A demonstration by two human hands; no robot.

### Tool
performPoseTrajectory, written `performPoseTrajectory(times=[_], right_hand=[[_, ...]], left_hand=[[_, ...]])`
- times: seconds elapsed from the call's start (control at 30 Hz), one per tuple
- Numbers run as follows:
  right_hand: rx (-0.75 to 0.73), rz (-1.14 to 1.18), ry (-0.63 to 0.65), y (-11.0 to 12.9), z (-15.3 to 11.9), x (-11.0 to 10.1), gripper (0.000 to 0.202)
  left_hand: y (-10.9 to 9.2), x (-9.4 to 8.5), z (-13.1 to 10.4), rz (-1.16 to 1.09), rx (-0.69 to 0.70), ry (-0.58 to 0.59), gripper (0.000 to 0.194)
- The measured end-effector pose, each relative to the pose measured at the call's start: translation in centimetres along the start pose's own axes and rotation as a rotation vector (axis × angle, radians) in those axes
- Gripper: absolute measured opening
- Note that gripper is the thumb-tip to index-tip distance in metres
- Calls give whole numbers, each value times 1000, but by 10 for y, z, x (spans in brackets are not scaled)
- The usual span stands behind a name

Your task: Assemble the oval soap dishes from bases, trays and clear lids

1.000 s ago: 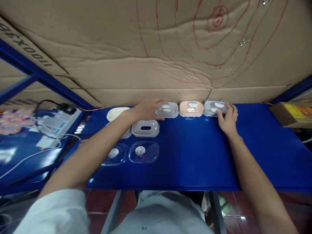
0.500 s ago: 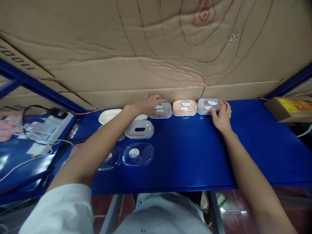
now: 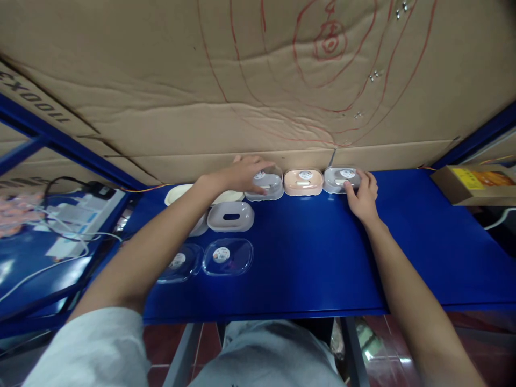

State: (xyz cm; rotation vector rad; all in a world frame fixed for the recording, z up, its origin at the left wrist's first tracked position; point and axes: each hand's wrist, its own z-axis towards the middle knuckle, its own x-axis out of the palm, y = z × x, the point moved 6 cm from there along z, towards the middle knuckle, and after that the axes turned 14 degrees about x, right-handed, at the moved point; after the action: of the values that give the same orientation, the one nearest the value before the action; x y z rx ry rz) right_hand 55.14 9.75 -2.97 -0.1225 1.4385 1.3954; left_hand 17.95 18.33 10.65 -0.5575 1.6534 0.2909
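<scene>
My left hand (image 3: 249, 173) has its thumb and fingers around the clear lid (image 3: 274, 173) over a grey oval box, and the lid looks slightly raised. Beside it sits a peach box (image 3: 303, 184) with a clear lid and a round label. My right hand (image 3: 363, 194) grips the right end of another lidded grey box (image 3: 338, 181). These three boxes stand in a row along the cardboard. Nearer me are an open grey piece with a slot (image 3: 242, 215) and clear lids (image 3: 239, 260) lying flat. My left forearm partly covers cream pieces (image 3: 229, 196) and another grey piece.
The blue table (image 3: 306, 269) ends at the cardboard wall (image 3: 177, 129), which has red curved lines. A cardboard box (image 3: 463, 188) stands at the right. A power strip (image 3: 80, 215) and white cables lie at the left.
The view has shifted slightly. The clear lid at my left hand appears raised a little off its grey box. My right hand stays at the right grey box.
</scene>
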Motion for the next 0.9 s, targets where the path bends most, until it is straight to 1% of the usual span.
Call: performPoseTrajectory(times=[0.07,0.1,0.17,0.23,0.27,0.3,0.37,0.43,0.5,0.57,0.63,0.7,0.77,0.83,0.9], right_hand=[[2,-3,4,0,0,1,77],[3,-5,5,-1,0,1,76],[3,-9,7,-2,0,2,75],[0,-12,7,-2,1,3,74],[-2,-14,7,-3,1,3,73],[-5,-16,5,-3,1,3,73],[-10,-20,1,-3,2,2,74],[-14,-22,-4,-2,2,1,75],[-19,-21,-7,-1,1,0,77],[-22,-18,-8,-1,1,0,78],[-20,-16,-8,-1,1,0,77],[-14,-15,-5,-2,1,0,77],[-8,-15,-2,-3,1,0,78],[-6,-14,1,-3,1,0,78],[-7,-12,0,-2,1,0,77]], left_hand=[[-27,-2,-15,16,57,-53,83],[-45,2,-25,16,97,-69,89],[-85,22,-44,4,173,-42,93],[-125,49,-62,6,276,-6,95],[-141,62,-69,11,313,8,97],[-151,73,-75,23,325,4,99],[-163,90,-80,39,326,-10,103],[-162,101,-81,49,313,-24,104],[-158,108,-81,54,298,-22,102],[-152,112,-83,54,283,-13,99],[-148,112,-84,36,285,-12,95],[-141,105,-82,1,290,-30,90],[-124,90,-74,-24,255,-62,83],[-95,71,-58,-19,161,-91,77],[-60,54,-37,-8,75,-80,77]])
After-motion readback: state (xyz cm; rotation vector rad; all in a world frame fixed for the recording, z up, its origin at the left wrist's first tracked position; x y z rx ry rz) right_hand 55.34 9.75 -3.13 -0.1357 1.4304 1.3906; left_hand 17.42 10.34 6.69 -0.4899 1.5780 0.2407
